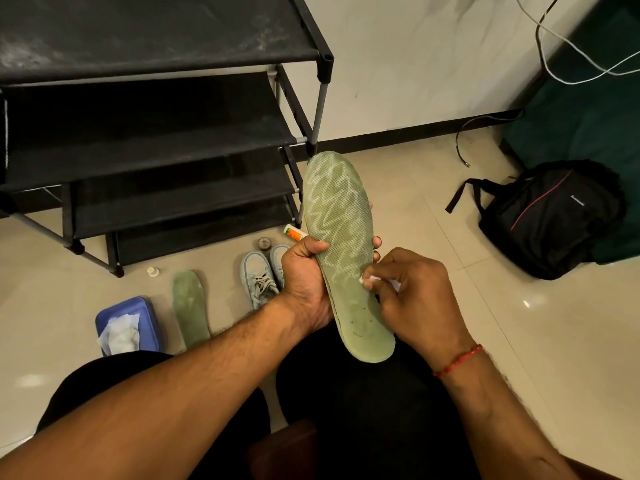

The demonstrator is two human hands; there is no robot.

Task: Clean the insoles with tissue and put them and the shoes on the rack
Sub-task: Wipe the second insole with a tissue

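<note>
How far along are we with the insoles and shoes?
Done: nothing sits on the rack on its visible shelves. In hand: the left hand grips one insole while the right hand pinches a tissue against it. Left: the second insole and shoes lie on the floor; whether that insole is wiped, I cannot tell.

A home room: tiled floor point(485, 306), black shoe rack point(156, 140), backpack point(550, 216) by the wall.
</note>
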